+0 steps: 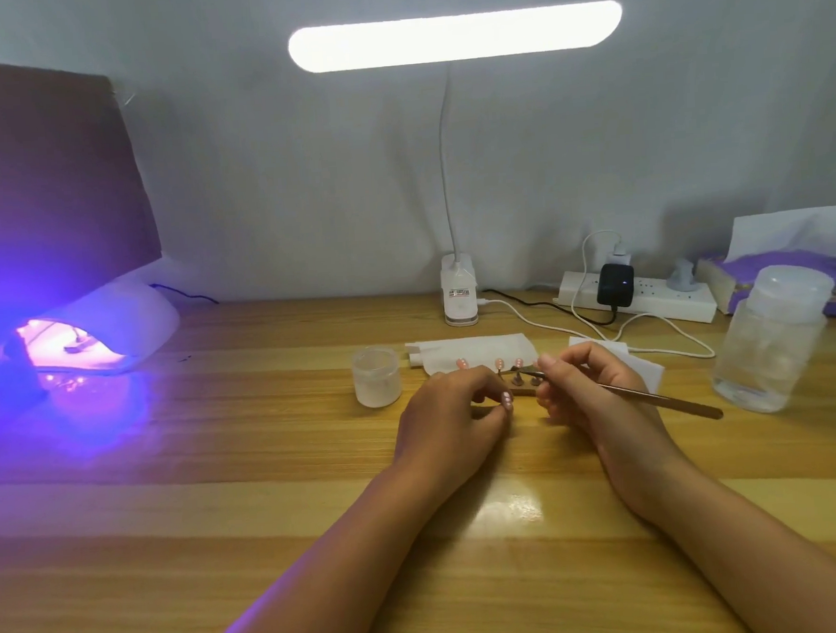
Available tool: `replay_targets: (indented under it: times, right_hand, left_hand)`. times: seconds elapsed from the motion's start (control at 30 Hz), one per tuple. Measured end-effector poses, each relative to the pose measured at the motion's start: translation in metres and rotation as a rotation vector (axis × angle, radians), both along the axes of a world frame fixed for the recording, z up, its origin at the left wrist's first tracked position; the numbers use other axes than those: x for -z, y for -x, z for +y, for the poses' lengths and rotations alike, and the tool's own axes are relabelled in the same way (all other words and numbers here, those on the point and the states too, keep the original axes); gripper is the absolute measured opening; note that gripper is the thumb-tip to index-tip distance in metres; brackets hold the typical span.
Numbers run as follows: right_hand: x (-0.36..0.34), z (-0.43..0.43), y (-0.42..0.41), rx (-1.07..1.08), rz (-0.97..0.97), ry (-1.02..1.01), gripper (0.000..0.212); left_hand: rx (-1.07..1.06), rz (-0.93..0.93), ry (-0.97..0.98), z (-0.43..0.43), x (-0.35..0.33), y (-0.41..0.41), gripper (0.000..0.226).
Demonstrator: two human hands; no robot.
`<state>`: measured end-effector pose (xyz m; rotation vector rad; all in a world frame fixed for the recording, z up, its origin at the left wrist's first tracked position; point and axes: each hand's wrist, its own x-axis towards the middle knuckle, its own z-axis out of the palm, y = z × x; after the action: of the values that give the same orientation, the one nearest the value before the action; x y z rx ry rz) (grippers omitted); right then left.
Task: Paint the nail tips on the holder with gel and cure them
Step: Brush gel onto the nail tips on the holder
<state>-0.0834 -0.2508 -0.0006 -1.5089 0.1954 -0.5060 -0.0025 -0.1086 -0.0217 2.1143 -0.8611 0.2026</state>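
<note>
Likely light, brittle nail tip (507,400) pinched in left hand (449,412) fingers, best held by its base; right hand (591,384) fingers clamped on brush (656,396).

Both bare forearms are stretched from the lower edge towards the middle of the frame. The left hand (449,412) is rested on the tabletop (266,423), its fingers (489,385) curled and pinched together at the tips; what is pinched cannot be told. A brush (656,396) is pinched by the right hand (589,389).
</note>
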Motion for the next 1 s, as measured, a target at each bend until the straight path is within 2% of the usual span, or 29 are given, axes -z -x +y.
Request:
replay_targets:
  times: [0.13,0.33,0.6,1.0]
  right_hand:
    - [0.004,-0.001,-0.003,0.091,0.056,0.068,0.015]
    - [0.008,0.001,-0.005,0.105,0.117,0.223,0.016]
    - [0.007,0.003,-0.005,0.080,0.111,0.287,0.019]
    - [0.008,0.004,-0.006,0.074,0.147,0.367,0.010]
  left_hand:
    - [-0.001,0.051,0.003,0.000,0.000,-0.004,0.013]
    - [0.077,0.165,-0.042,0.003,-0.002,-0.012,0.015]
    - [0.110,0.142,-0.030,0.004,0.000,-0.018,0.020]
    - [0.097,0.180,-0.033,0.003,0.000,-0.020,0.023]
